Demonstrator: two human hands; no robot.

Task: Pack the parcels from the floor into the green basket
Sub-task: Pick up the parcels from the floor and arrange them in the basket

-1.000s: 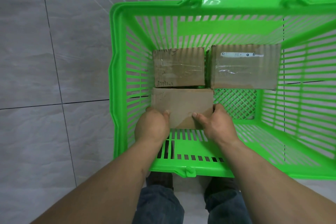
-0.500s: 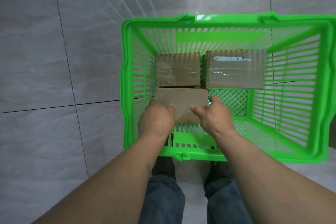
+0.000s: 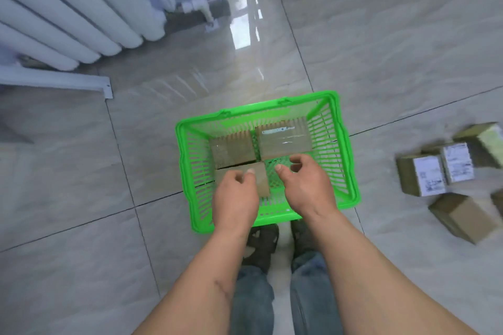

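Note:
The green basket (image 3: 345, 144) stands on the tiled floor in front of my feet. Three brown cardboard parcels lie in it: one at the far left (image 3: 234, 148), one at the far right (image 3: 284, 141) with a taped label, and one at the near left (image 3: 261, 179). My left hand (image 3: 235, 198) hovers above the near parcel, fingers loosely curled, holding nothing. My right hand (image 3: 304, 185) hangs over the basket's near right, fingers apart and empty. Several more parcels (image 3: 424, 174) lie on the floor to the right, some with white labels.
A white radiator (image 3: 68, 13) fills the upper left by the wall, with a white bracket (image 3: 68, 81) on the floor below it. A brown parcel (image 3: 462, 216) lies nearest me on the right. My shoes (image 3: 261, 247) stand just behind the basket.
Both hands have let go of the near-left parcel, which now rests in the basket, and have lifted away. The view has pulled back and up, showing the radiator and the floor parcels.

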